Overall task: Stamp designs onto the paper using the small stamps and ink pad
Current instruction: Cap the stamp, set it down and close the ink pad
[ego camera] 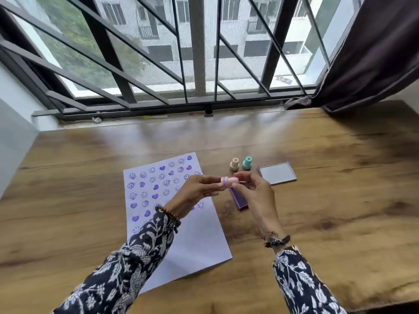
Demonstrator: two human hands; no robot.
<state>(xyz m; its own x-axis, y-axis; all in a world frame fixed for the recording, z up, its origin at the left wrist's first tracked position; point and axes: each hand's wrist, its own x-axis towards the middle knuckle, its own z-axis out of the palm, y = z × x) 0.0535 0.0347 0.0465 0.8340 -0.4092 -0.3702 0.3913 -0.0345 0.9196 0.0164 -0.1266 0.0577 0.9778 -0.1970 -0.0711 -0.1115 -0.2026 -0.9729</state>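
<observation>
While both hands meet above table edge of paper (199, 241), left hand (195, 191) and right hand (254, 191) pinch pink stamp (229, 182) sideways between fingertips, likely checking or capping face. Ink pad (238, 199) open beneath, lid (277, 173) set aside; cream stamp (234, 164), teal stamp (247, 163) parked upright within reach.

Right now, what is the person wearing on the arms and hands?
Both arms have long dark navy sleeves with a white floral print. The left wrist carries a bracelet of dark brown beads, and the left hand seems to have a thin ring on one of its fingers. The right wrist carries a dark braided or threaded band. The right hand shows no ring.
</observation>
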